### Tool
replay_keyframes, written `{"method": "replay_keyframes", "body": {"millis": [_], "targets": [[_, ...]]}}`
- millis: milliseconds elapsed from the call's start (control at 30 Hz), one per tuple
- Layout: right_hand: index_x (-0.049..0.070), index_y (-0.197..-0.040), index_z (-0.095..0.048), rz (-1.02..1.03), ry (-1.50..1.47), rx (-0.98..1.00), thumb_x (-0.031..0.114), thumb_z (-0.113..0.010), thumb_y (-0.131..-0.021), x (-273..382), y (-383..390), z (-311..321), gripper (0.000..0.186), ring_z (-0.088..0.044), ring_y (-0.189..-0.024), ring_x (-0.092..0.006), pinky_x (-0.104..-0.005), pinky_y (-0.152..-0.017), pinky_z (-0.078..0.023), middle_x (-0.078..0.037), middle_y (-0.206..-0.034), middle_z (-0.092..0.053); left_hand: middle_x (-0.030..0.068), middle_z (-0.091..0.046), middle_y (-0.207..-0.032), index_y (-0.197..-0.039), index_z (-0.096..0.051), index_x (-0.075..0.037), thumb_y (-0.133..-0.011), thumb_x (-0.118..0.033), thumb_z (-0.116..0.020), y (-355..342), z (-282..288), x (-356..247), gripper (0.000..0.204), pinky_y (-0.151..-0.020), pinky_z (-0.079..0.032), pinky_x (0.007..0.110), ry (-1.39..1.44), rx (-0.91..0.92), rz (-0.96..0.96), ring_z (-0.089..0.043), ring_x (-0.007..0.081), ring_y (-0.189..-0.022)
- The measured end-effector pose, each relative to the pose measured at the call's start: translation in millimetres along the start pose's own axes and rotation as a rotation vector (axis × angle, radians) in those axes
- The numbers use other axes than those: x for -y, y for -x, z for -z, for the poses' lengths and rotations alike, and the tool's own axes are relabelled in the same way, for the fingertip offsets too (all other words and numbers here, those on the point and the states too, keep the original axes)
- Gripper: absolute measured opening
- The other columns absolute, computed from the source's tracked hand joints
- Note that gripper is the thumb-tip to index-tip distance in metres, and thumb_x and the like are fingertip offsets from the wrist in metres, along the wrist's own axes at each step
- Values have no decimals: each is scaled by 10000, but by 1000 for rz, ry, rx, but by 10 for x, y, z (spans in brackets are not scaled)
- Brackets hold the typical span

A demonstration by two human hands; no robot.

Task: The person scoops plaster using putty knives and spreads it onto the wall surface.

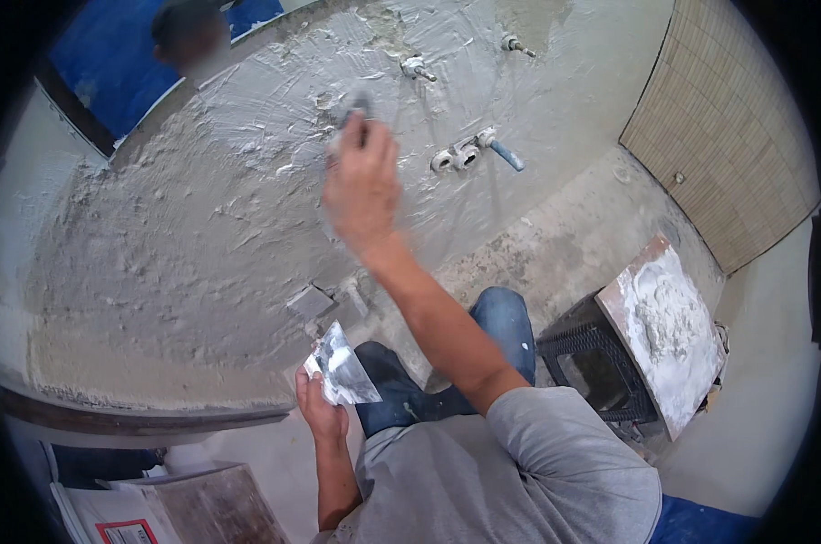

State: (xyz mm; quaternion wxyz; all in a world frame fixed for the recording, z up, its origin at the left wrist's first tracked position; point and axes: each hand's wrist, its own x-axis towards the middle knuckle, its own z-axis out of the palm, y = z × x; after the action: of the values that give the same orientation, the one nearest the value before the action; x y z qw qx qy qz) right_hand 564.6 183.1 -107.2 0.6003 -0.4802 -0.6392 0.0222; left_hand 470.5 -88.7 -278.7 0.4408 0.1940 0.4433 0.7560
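My right hand [361, 186] is raised against the wet grey plastered wall [184, 227] and grips a trowel [352, 113] pressed to the plaster; the hand is blurred. Low down near my knee, my left hand [320, 412] holds a small metal spatula [342, 367] smeared with grey mortar, blade up. My jeans and grey shirt fill the lower middle.
Pipe stubs [465, 154] and two valve stubs [418, 68] stick out of the wall right of the trowel. A board with a mortar heap [669, 331] lies on a black crate [583, 363] at right. Tan tiles [728, 127] cover the right wall. A box [193, 508] sits bottom left.
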Motion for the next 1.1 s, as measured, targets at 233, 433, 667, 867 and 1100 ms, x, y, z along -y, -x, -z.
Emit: {"method": "replay_keyframes", "body": {"millis": [233,433,667,867,1100], "targets": [[-10,-1359,-560,95,-173,0,71,-575,-942,-403,373,346,424,-599,-1101,-388,-447,-922,-507,-192,-1226,-581,140,-644,-1234,-1262,-544,8,-1001,-57,-443,27,35,-32,287,-996,-488,356,14,-68,-10,-637,223,-1122],[-32,-1337,-567,-321,-150,-95,60,-543,-980,-902,441,180,370,-591,-1097,-408,-474,-923,-484,-228,-1207,-586,135,-646,-1217,-1231,-546,3,-998,-57,-449,93,119,-88,260,-991,-490,358,18,-96,20,-638,221,-1109],[-37,-1421,-472,-98,-107,-16,36,-634,-888,258,664,-268,562,-538,-1138,-394,-499,-926,-494,-229,-1260,-496,134,-643,-1210,-1255,-545,4,-998,-66,-450,125,66,-151,283,-990,-492,366,17,-133,-20,-637,227,-1112],[86,-1367,-604,270,-185,106,42,-666,-827,348,629,138,545,-554,-1092,-310,-449,-846,-504,-97,-1159,-585,135,-642,-1209,-1263,-537,7,-1003,-74,-442,150,96,-197,289,-981,-498,363,31,-138,-42,-639,221,-1109],[146,-1363,-627,653,115,-217,94,-673,-830,-253,-197,-154,537,-517,-1096,-277,-420,-893,-438,-79,-1212,-560,146,-640,-1217,-1284,-526,13,-994,-75,-449,193,175,-204,313,-996,-498,371,93,-96,-36,-641,233,-1115]]}}
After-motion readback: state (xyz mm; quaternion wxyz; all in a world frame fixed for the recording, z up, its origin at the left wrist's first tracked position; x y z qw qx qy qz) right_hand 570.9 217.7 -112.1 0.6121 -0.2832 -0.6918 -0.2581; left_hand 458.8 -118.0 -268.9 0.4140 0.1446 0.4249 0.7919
